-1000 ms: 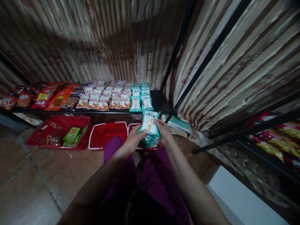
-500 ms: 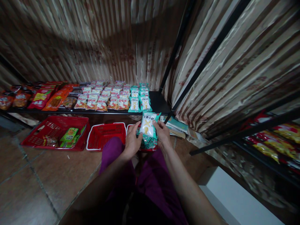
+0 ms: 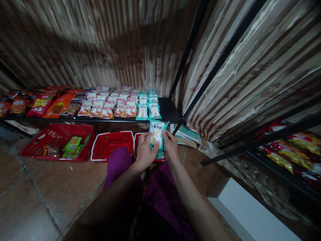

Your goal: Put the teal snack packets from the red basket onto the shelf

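Between both hands I hold a teal and white snack bag (image 3: 155, 131) above a red basket (image 3: 136, 136), which is mostly hidden behind my hands and legs. My left hand (image 3: 146, 150) grips the bag's lower left, its thumb on the front. My right hand (image 3: 170, 144) pinches the right edge. Below the bag, more teal packaging shows in the basket. Just beyond, two columns of matching teal snack bags (image 3: 154, 110) lie on a low black shelf (image 3: 168, 108).
Left along the shelf lie white and orange snack bags (image 3: 107, 110) and red and orange packets (image 3: 42, 103). A red basket (image 3: 112, 144) and a larger one with green packets (image 3: 27, 152) stand on the floor. Rightward are books (image 3: 187, 134), a shelf post (image 3: 220, 63) and a white box (image 3: 250, 207).
My left hand has closed onto the bag's lower left, where its fingers were apart beside it. My right hand still holds the right edge.
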`<act>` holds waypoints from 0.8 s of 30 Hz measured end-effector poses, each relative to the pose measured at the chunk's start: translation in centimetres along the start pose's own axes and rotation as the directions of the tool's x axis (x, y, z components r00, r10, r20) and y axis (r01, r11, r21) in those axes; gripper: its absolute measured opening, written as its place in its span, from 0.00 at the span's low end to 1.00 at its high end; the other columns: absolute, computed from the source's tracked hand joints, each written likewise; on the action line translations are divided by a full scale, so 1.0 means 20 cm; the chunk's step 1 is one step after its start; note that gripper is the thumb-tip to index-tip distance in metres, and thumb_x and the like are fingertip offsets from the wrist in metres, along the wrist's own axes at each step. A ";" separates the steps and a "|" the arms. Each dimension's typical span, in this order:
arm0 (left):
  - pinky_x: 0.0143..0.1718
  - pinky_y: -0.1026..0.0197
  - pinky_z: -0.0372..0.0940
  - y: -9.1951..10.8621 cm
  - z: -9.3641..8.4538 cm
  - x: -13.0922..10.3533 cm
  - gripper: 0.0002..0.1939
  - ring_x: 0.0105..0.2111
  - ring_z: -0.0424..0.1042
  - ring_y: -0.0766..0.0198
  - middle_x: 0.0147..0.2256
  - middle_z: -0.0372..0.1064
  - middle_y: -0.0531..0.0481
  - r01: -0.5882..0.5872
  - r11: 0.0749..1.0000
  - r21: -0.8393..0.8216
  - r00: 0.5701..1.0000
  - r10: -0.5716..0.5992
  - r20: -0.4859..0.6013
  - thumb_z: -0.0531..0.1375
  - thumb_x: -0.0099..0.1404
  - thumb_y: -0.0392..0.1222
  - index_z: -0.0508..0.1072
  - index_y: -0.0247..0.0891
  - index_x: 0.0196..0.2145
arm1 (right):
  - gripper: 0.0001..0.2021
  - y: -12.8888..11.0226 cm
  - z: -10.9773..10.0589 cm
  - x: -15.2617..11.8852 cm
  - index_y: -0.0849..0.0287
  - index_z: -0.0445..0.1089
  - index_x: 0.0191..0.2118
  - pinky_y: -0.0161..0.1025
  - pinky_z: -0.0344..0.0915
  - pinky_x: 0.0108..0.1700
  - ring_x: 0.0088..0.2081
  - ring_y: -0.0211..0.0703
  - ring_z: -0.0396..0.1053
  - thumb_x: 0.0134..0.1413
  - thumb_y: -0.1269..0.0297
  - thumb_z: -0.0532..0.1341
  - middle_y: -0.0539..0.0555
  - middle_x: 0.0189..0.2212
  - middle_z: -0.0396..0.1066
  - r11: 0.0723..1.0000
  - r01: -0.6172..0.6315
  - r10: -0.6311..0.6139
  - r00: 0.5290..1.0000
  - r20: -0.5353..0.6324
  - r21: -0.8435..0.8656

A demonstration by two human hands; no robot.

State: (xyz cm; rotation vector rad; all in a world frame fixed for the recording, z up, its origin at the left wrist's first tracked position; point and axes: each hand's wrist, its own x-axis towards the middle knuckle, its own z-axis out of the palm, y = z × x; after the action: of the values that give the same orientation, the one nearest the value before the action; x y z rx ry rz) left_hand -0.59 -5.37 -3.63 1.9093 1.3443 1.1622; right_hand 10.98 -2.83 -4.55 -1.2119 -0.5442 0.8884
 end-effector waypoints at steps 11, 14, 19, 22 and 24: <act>0.54 0.55 0.59 -0.02 0.06 0.00 0.37 0.53 0.64 0.53 0.54 0.65 0.45 0.328 0.592 -0.736 0.944 -0.227 0.238 0.67 0.51 0.43 0.61 0.42 0.58 | 0.26 -0.02 -0.04 -0.12 0.55 0.73 0.47 0.43 0.66 0.45 0.47 0.48 0.69 0.50 0.43 0.57 0.55 0.45 0.73 0.970 0.172 -0.144 0.976 0.163 -0.173; 0.48 0.58 0.62 -0.04 0.04 0.00 0.37 0.47 0.68 0.57 0.50 0.68 0.47 0.428 0.343 -0.836 0.895 -0.290 0.339 0.67 0.50 0.38 0.62 0.42 0.57 | 0.26 -0.02 -0.05 -0.12 0.57 0.72 0.47 0.41 0.67 0.39 0.43 0.47 0.70 0.48 0.44 0.59 0.56 0.45 0.73 0.979 0.128 -0.108 0.985 0.132 -0.158; 0.44 0.60 0.62 -0.09 -0.03 -0.01 0.34 0.41 0.71 0.61 0.44 0.71 0.48 0.496 0.101 -0.863 0.850 -0.262 0.458 0.65 0.49 0.34 0.64 0.42 0.56 | 0.24 -0.06 -0.08 -0.03 0.57 0.72 0.46 0.41 0.65 0.45 0.44 0.45 0.69 0.47 0.47 0.61 0.56 0.46 0.72 0.950 0.248 -0.251 0.968 0.007 -0.192; 0.44 0.57 0.62 -0.11 -0.07 -0.03 0.34 0.41 0.71 0.59 0.44 0.72 0.47 0.542 0.033 -0.839 0.832 -0.156 0.532 0.63 0.50 0.33 0.65 0.42 0.55 | 0.25 -0.12 -0.07 0.03 0.55 0.71 0.46 0.40 0.65 0.43 0.42 0.43 0.70 0.42 0.47 0.64 0.54 0.44 0.73 0.966 0.190 -0.188 0.982 0.033 -0.173; 0.44 0.56 0.62 -0.12 -0.08 -0.05 0.34 0.42 0.71 0.57 0.44 0.72 0.45 0.573 0.020 -0.819 0.815 -0.111 0.568 0.63 0.49 0.32 0.65 0.41 0.56 | 0.26 -0.18 -0.07 0.05 0.54 0.72 0.45 0.38 0.66 0.36 0.35 0.40 0.70 0.38 0.48 0.67 0.51 0.38 0.75 0.987 0.068 -0.051 0.992 0.115 -0.148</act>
State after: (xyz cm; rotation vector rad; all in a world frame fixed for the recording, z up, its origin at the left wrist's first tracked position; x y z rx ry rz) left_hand -3.19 -5.45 -5.11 0.5687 0.4032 0.9165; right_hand 13.64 -3.11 -1.59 -1.2813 -0.7453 0.8792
